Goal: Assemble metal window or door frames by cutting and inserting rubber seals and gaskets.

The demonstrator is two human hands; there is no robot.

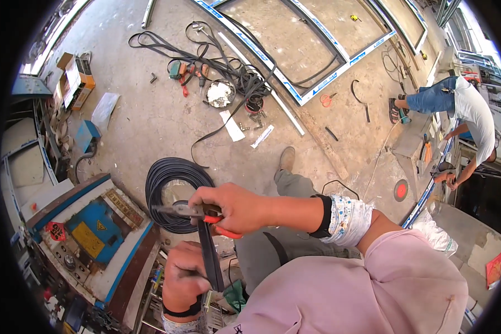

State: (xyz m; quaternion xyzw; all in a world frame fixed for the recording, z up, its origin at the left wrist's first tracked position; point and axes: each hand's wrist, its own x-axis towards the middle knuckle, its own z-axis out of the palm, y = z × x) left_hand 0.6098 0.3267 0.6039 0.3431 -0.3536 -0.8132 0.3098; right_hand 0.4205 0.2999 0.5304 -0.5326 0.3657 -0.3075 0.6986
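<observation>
My right hand reaches in from the right, closed around the red handles of a pair of scissors. Their grey blades point left, blurred, over the black coil. A flat black rubber strip hangs down just below the scissors' handles. Lower down, my left hand is curled with its thumb against that strip. Whether the blades touch the strip I cannot tell. On the floor beyond both hands lies a large coil of black rubber strip, partly hidden by my right hand and the scissors.
A machine with a blue panel stands close on the left. White-and-blue frames lie ahead, near tangled black strips, a drill and a bowl of white pieces. Another person bends over work on the right.
</observation>
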